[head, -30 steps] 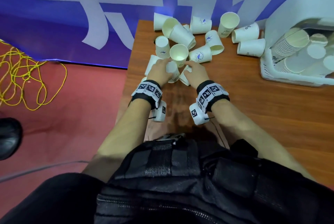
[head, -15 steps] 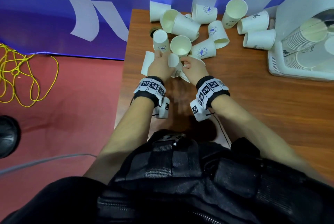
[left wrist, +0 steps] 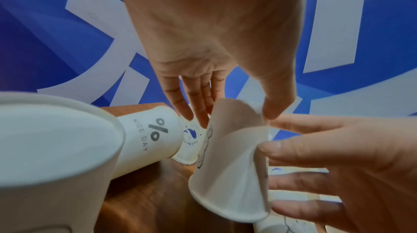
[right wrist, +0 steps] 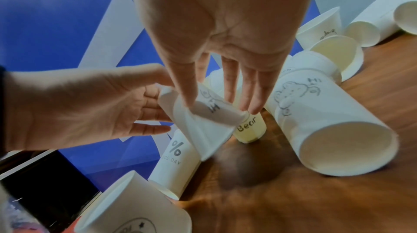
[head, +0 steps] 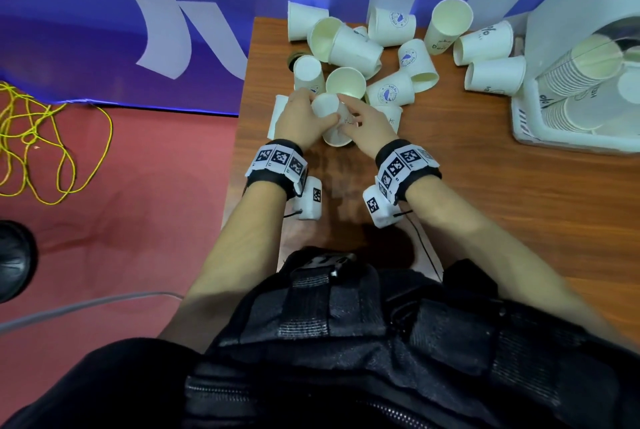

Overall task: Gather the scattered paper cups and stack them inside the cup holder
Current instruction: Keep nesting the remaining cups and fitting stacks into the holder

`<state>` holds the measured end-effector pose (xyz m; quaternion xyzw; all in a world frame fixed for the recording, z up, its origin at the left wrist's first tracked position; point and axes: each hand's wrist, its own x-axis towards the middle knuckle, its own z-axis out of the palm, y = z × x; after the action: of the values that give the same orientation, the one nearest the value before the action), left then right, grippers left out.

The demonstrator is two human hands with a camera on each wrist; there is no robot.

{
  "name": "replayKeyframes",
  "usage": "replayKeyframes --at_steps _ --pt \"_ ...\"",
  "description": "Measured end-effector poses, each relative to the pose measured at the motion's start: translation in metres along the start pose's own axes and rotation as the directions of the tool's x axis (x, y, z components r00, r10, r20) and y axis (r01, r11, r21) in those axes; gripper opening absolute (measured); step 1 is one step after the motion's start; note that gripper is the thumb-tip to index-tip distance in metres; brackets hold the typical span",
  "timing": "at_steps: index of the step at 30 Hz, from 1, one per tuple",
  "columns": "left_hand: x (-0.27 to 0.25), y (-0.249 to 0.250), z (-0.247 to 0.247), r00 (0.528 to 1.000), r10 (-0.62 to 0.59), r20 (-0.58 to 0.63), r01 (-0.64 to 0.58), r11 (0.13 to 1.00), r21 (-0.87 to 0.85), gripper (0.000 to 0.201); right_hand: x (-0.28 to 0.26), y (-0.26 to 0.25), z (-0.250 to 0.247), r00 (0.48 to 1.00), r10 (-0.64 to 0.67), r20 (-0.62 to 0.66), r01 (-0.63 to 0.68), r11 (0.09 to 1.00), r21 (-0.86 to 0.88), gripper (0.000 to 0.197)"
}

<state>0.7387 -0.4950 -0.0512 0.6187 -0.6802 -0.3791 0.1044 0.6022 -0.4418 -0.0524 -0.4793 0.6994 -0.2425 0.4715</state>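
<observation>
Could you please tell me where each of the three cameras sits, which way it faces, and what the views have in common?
Head: worn on the head, looking down at the wooden table, the scattered cups and the cup holder; both forearms and a black vest show.
Left wrist: looks along the left hand toward the blue banner; palm and fingers show.
Right wrist: looks along the right hand at lying cups.
Shared: both wrist views show both hands on the squashed cup, and the "NICE DAY" cup.
</observation>
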Motion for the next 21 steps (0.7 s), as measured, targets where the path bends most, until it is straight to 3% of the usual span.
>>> replayKeyframes --at_steps 4,11,16,21 --pt "-0.009 0.006 -0.012 0.994 0.032 -0.100 -0.047 0.988 -0.146 0.040 -0.011 -0.008 -0.004 0.996 -0.083 -0.009 0.084 0.996 0.023 0.071" --pt "-0.027 0.031 -0.022 0.976 0.104 -0.192 -0.169 0.917 -0.362 0.030 -0.034 -0.018 -0.020 0.962 -0.177 -0.206 0.180 0.984 -0.002 0.070" --pt "-0.045 0.054 -0.009 0.969 0.149 -0.197 -0.221 0.877 -0.427 0.032 -0.059 -0.009 -0.036 0.942 -0.177 -0.285 0.201 0.978 0.057 0.071" --pt "-0.060 0.084 0.025 0.972 0.196 -0.128 -0.233 0.856 -0.461 0.032 -0.086 0.022 -0.064 0.922 -0.136 -0.364 0.157 0.987 0.030 0.067"
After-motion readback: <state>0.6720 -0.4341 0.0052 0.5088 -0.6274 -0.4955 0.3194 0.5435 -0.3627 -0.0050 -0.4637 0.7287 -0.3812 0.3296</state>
